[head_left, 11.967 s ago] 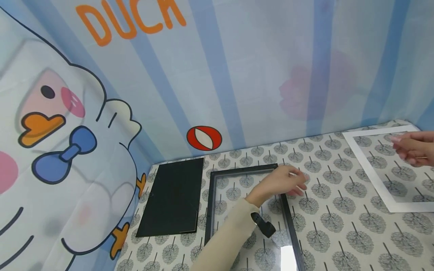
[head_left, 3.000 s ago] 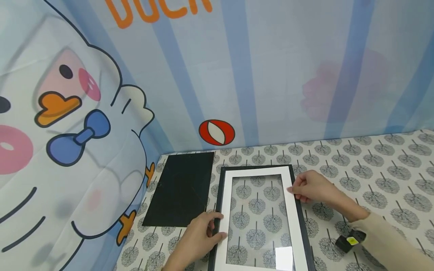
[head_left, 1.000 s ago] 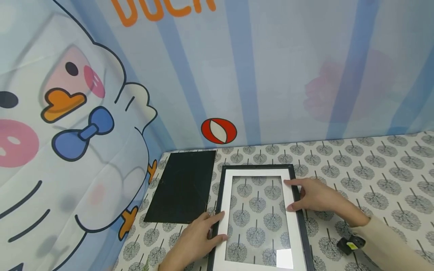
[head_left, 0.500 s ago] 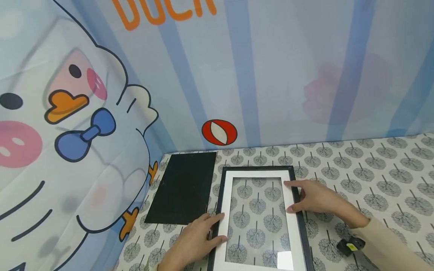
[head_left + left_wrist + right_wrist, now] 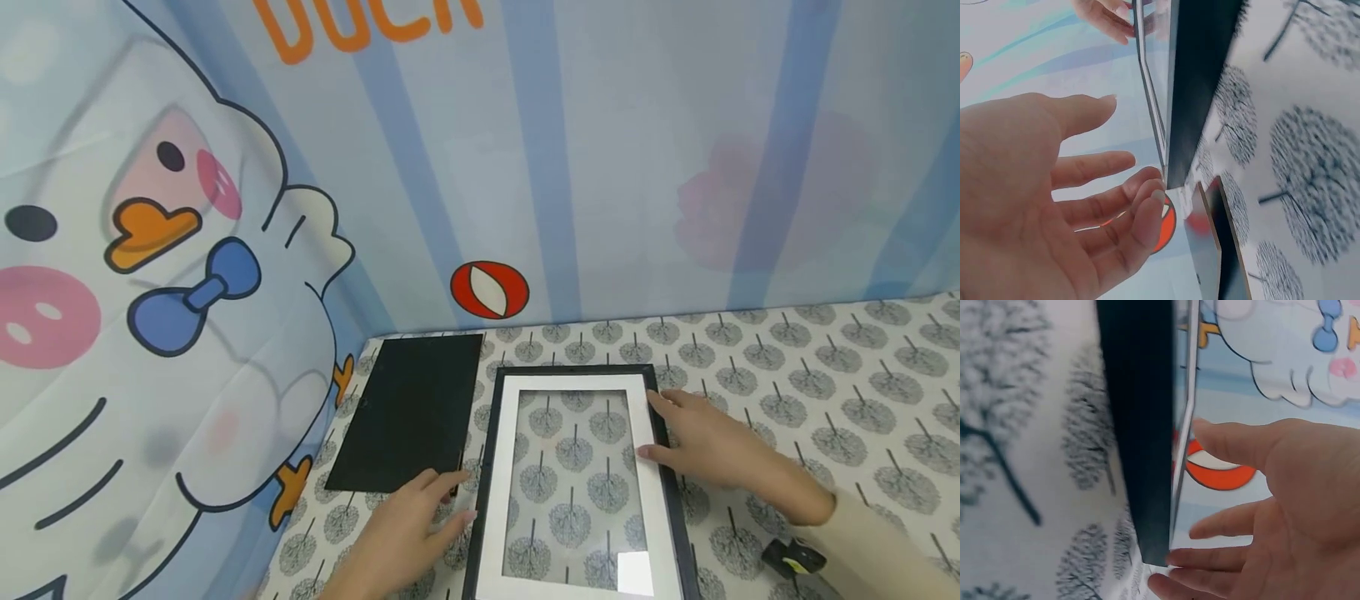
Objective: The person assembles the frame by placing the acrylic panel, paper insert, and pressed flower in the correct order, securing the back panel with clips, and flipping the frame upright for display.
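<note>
A black picture frame lies flat on the patterned cloth, with a white mat inside its border. Through the mat's window the cloth's tree print shows, and a bright reflection lies at the lower right. My left hand is just off the frame's left side, fingers relaxed and holding nothing. On the other side my right hand has its fingertips at the right border and its thumb over the mat's edge. The right wrist view shows those fingers extended beside the frame's side.
A black board lies on the cloth to the left of the frame, its lower right corner close to my left fingertips. Behind the cloth stands a wall hanging with blue stripes and a duck figure.
Over the last seconds the white mat came from the right into the frame and now sits level within it. Since half a second ago my left hand has drawn away leftward; right fingers shifted outward.
</note>
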{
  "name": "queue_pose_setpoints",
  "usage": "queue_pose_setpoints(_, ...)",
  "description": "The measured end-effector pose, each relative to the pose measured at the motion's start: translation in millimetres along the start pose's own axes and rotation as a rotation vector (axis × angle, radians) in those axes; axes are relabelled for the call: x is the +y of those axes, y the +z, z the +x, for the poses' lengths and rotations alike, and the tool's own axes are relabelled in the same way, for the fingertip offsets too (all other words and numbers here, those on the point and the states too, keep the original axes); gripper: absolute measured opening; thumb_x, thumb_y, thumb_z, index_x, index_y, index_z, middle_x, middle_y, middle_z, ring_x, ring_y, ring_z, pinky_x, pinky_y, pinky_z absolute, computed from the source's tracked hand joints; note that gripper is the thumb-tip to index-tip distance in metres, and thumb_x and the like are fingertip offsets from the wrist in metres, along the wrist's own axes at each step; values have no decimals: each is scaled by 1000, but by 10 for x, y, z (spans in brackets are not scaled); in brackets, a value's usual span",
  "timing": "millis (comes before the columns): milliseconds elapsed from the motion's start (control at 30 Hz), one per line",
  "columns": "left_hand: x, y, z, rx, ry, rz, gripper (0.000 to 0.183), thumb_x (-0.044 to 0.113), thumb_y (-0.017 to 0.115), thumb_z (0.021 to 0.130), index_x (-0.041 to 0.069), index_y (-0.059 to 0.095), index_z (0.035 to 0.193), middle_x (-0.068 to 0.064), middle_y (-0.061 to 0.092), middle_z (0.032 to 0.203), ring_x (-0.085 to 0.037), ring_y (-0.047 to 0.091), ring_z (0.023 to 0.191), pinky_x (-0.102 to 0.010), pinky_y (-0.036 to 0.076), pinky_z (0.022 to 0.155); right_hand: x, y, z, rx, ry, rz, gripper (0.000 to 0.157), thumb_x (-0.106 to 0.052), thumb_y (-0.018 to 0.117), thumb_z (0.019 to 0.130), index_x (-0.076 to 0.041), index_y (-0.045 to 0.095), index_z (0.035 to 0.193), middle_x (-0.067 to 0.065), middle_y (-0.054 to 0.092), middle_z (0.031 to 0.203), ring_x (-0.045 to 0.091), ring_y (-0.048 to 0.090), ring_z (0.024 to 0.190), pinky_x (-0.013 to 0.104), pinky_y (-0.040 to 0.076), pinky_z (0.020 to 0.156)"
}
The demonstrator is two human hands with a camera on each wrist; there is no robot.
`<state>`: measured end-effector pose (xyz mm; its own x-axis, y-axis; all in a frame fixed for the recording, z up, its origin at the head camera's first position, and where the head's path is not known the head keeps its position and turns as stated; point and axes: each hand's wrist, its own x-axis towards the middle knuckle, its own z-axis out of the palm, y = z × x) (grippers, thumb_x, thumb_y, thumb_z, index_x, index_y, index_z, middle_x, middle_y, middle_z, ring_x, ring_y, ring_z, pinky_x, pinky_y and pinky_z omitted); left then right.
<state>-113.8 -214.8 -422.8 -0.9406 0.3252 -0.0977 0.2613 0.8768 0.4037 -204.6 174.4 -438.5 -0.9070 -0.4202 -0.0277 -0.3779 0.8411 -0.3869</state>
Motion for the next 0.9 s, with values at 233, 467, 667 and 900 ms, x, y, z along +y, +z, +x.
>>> queue_pose_setpoints(233,-92,-8,-153,3,-33,64,46,42,68,102,14,67,138,-1,65,103,-6,55,77,-28,47,61,-14,167,-60,14,-63,-32,93,-46,70,99,11,30,160,37,20,168,59,22,154,70,32,121)
queue_pose_setpoints(467,-203,30,-344,130,14,166,33,31,74,99,14,72,128,2,65,99,-1,50,72,-22,43,57,-4,228,-131,45,-70,-73,92,-51,63,102,15,30,158,37,20,168,58,22,155,67,29,124)
queue_pose_setpoints(667,-341,32,-450,241,29,330,30,28,79,95,13,75,121,3,67,102,-4,54,77,-21,46,59,37,248,-137,40,-65,-71,90,-54,58,104,14,31,158,36,20,168,57,21,155,67,28,125)
queue_pose_setpoints(900,-417,-28,-576,258,-92,423,37,33,80,94,17,73,125,-2,70,117,-17,69,98,-31,60,71,74,272,-128,10,-51,-33,93,-57,54,105,14,28,159,36,16,170,57,19,156,69,27,124)
